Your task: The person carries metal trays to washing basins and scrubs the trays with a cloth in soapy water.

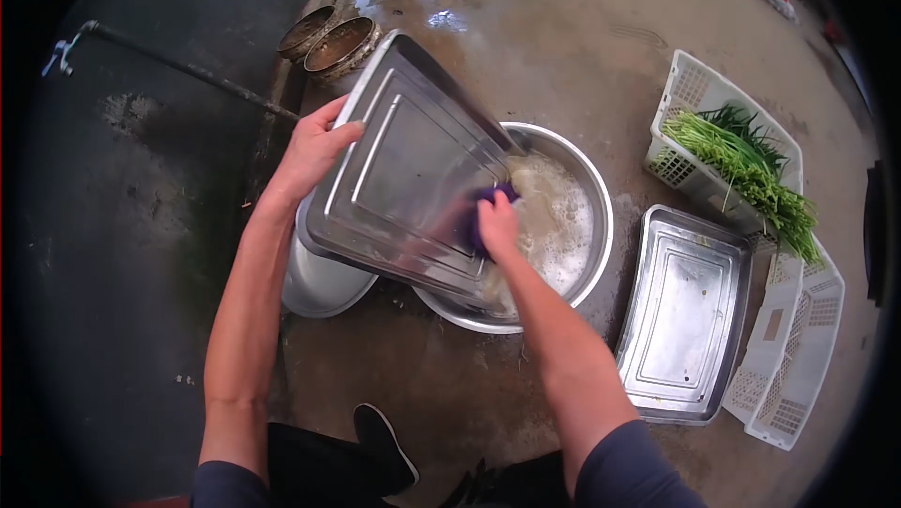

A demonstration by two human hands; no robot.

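My left hand grips the upper left rim of a rectangular metal tray, thumb on the near face. The tray is tilted, its lower right end down in a large round metal basin of cloudy, foamy water. Against the tray's face, near the basin, my right hand presses a purple cloth. Its fingers are closed around the cloth and partly hidden by it.
A second metal tray lies on the wet floor at right. Beyond it stand white plastic crates, one holding green vegetables. Another metal bowl sits behind the held tray. A tap pipe and two rusty round containers are at upper left.
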